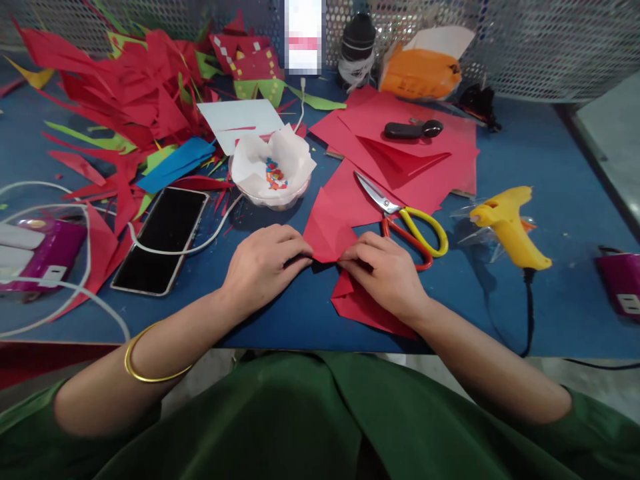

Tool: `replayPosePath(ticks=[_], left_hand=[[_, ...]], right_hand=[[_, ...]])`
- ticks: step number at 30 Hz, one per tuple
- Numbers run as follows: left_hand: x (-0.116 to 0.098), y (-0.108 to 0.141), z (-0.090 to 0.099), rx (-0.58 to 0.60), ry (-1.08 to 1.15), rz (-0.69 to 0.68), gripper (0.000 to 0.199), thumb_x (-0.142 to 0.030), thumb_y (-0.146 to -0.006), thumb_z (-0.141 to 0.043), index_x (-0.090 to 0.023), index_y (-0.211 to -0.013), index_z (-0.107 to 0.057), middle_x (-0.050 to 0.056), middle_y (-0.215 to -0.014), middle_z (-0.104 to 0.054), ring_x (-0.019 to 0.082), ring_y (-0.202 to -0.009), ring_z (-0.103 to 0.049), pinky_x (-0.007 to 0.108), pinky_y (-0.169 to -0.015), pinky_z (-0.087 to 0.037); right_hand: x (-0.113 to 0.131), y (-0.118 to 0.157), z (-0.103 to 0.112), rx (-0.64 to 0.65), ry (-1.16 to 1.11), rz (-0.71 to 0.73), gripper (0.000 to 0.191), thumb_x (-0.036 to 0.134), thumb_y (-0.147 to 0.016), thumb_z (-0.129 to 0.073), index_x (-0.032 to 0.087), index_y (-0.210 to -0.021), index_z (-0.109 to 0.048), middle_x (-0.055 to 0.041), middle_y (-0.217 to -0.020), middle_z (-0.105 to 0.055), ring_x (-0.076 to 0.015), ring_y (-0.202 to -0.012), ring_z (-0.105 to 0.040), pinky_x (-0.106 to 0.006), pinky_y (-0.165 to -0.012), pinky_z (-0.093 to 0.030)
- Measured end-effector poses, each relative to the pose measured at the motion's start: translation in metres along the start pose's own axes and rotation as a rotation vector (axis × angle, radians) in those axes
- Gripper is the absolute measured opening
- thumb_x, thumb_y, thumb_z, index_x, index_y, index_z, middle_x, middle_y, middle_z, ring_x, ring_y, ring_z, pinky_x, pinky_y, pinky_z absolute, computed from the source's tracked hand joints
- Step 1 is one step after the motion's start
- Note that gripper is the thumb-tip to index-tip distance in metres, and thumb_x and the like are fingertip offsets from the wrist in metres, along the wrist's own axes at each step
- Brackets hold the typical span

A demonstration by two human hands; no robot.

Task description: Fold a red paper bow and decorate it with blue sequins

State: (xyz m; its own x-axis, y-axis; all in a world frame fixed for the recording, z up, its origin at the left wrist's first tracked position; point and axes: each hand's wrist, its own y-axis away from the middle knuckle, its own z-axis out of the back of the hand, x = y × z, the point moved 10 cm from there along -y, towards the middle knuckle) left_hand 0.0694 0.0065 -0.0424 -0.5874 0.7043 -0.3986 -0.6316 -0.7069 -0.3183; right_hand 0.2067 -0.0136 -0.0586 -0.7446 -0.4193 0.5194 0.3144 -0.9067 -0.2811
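Between my hands a folded piece of red paper (327, 230) lies with its point facing away from me. My left hand (267, 267) pinches its left lower corner between thumb and fingers. At the right lower corner, my right hand (383, 273) pinches the same piece. Another folded red paper (357, 307) lies partly hidden beneath my right hand and wrist. Just beyond that hand, scissors (395, 210) with one yellow and one red handle rest with blades apart, partly over red sheets (345, 190).
A paper-lined bowl (273, 173) holds small coloured bits. Left are a phone (163, 240), a white cable (220, 233) and a heap of red scraps (135, 93). A yellow glue gun (513, 223) lies right, its cord running over the table edge. A black-handled tool (413, 129) rests behind.
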Motion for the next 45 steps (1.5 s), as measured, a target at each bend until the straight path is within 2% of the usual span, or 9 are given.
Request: replayPosePath(ticks=[7,15,25,32,39,42,45], left_hand=[[0.009,-0.002,-0.003,-0.004,0.083,0.079,0.011,-0.02,-0.09,-0.065,-0.019,-0.082,-0.073,0.003,-0.087,-0.074,0.019,-0.083,-0.065,0.033,-0.076,-0.05],[0.023,-0.004,-0.009,0.009,0.134,0.161,0.012,-0.028,-0.088,-0.067,-0.019,-0.081,-0.072,0.004,-0.085,-0.068,0.019,-0.083,-0.062,0.033,-0.074,-0.048],[0.017,-0.006,-0.008,-0.015,0.075,0.158,0.011,-0.024,-0.087,-0.066,-0.018,-0.078,-0.067,0.003,-0.08,-0.066,0.018,-0.079,-0.059,0.033,-0.072,-0.046],[0.014,-0.006,-0.004,-0.053,0.037,0.167,0.014,-0.024,-0.086,-0.065,-0.019,-0.073,-0.066,0.003,-0.077,-0.066,0.018,-0.076,-0.058,0.033,-0.068,-0.046],[0.009,-0.005,-0.002,-0.069,-0.041,0.156,0.01,-0.024,-0.087,-0.068,-0.019,-0.079,-0.064,0.003,-0.08,-0.066,0.02,-0.077,-0.058,0.034,-0.068,-0.048],[0.0,-0.006,-0.001,-0.076,-0.105,0.074,0.005,-0.022,-0.09,-0.065,-0.017,-0.09,-0.065,0.005,-0.085,-0.069,0.022,-0.082,-0.06,0.035,-0.072,-0.05],[-0.024,-0.004,-0.003,-0.078,-0.171,-0.164,0.015,-0.015,-0.097,-0.052,-0.017,-0.099,-0.067,0.005,-0.092,-0.073,0.021,-0.086,-0.064,0.034,-0.077,-0.051]], right_hand=[[-0.007,0.0,-0.003,0.025,0.015,-0.088,0.012,0.024,-0.093,-0.061,0.019,-0.084,-0.067,-0.0022,-0.082,-0.065,-0.0159,-0.075,-0.06,-0.03,-0.068,-0.043],[-0.008,-0.001,-0.004,0.043,-0.012,-0.141,0.011,0.022,-0.093,-0.059,0.02,-0.084,-0.066,-0.0028,-0.082,-0.064,-0.0161,-0.073,-0.059,-0.03,-0.067,-0.042],[-0.009,-0.003,-0.003,0.035,-0.018,-0.184,0.011,0.02,-0.087,-0.062,0.019,-0.077,-0.061,-0.0012,-0.078,-0.061,-0.0142,-0.069,-0.056,-0.028,-0.063,-0.037],[-0.012,-0.004,-0.002,0.026,-0.063,-0.218,0.011,0.016,-0.083,-0.06,0.021,-0.073,-0.057,-0.0004,-0.078,-0.062,-0.0147,-0.07,-0.058,-0.029,-0.065,-0.039],[-0.013,-0.005,-0.004,0.037,-0.058,-0.244,0.013,0.015,-0.081,-0.062,0.02,-0.07,-0.056,-0.0004,-0.076,-0.062,-0.0149,-0.071,-0.057,-0.029,-0.066,-0.039],[-0.014,-0.006,-0.004,0.038,-0.066,-0.256,0.013,0.016,-0.08,-0.063,0.02,-0.07,-0.056,-0.0002,-0.076,-0.061,-0.015,-0.071,-0.058,-0.029,-0.066,-0.04],[-0.015,-0.005,-0.005,0.052,-0.062,-0.269,0.012,0.015,-0.08,-0.063,0.02,-0.071,-0.057,0.0,-0.076,-0.06,-0.0145,-0.07,-0.058,-0.028,-0.065,-0.039]])
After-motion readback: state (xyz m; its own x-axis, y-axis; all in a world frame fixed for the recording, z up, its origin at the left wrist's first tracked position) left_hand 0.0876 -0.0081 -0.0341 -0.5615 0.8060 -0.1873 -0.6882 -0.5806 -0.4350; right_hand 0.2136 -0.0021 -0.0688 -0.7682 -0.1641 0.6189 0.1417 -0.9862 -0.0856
